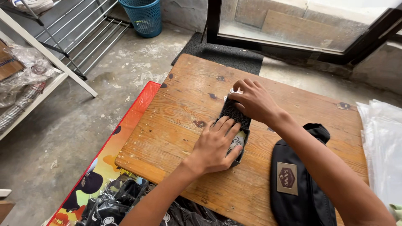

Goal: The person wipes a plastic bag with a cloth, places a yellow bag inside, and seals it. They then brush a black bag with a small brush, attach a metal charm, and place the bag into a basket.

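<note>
The person's left hand [215, 146] lay flat, fingers spread, pressing on the near end of a small black patterned item [235, 125] with white markings, which rested near the middle of a worn wooden table [176, 125]. The right hand [253, 100] pressed down on the far end of the same item, fingers curled over its far edge, so that the item lay directly beneath and between the two hands; neither hand gripped it, both bore on it from above. Just to the right, under the right forearm, a black pouch [295, 184] with a brown patch lay on the table's near right part. Clear plastic sheets [383, 146] were stacked at the far right edge. Left of the table a red printed mat [113, 155] covered the concrete floor, with black bagged goods [121, 201] at its near end. Farther off stood a blue basket [144, 16] and a white metal rack [50, 62].
</note>
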